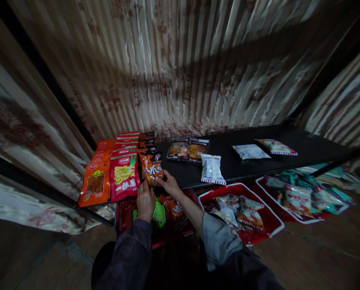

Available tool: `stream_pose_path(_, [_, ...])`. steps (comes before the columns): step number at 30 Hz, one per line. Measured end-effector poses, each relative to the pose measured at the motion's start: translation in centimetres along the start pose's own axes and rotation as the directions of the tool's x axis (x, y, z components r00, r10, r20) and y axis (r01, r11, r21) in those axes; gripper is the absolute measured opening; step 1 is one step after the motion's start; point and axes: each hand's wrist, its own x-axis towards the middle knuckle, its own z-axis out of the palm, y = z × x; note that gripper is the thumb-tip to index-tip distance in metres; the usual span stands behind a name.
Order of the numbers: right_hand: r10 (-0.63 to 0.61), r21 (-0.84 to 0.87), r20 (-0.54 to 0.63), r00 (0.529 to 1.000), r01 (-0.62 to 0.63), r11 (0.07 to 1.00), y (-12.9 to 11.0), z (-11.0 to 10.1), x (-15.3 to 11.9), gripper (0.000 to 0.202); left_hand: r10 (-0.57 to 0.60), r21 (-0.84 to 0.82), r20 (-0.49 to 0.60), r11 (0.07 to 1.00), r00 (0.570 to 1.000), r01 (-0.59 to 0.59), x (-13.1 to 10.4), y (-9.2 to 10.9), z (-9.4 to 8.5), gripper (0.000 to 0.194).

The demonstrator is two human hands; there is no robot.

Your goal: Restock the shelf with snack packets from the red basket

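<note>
An orange-and-black snack bag (151,166) lies at the front of a row of similar bags on the black shelf. My right hand (170,184) grips its lower right edge, with thumb and fingertips on the wrapper. My left hand (146,200) rests at the bag's lower left corner, its fingers stretched out. Left of that row sits a line of pink-and-red packets (125,177), the front one showing yellow sticks. Orange packets (94,183) overlap in another line at the shelf's left end.
Farther right on the black shelf (186,173) are a purple-brown packet (188,150) and several white-backed bags (212,169). Red baskets hold snacks below: one under my hands (125,213), another at centre right (272,223), a third at right (306,217). A dark post (53,84) stands left; striped curtain hangs behind.
</note>
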Motion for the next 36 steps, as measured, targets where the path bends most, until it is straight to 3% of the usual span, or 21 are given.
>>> stream_pose_path(11, [-0.044,-0.138,-0.020,0.999,0.041,0.990,-0.3,0.0,-0.2,0.033,-0.002,0.046,-0.020,0.999,1.000,0.003,0.2,-0.2,0.1,0.037])
stream_pose_path(21, [-0.037,-0.149,-0.011,0.999,0.035,0.988,-0.8,-0.3,-0.4,0.033,0.006,0.093,0.018,0.996,1.000,-0.007,0.1,0.1,-0.5,0.037])
stream_pose_path(30, [-0.004,-0.089,0.003,1.000,0.005,0.996,0.6,-0.3,0.2,0.035,-0.010,0.068,0.128,0.998,0.992,0.001,0.7,0.3,-1.6,0.038])
stream_pose_path(36, [-0.014,-0.128,0.017,1.000,0.016,0.992,0.3,-0.2,0.0,0.038,-0.016,0.050,0.132,0.999,0.991,0.009,0.6,0.3,-1.8,0.040])
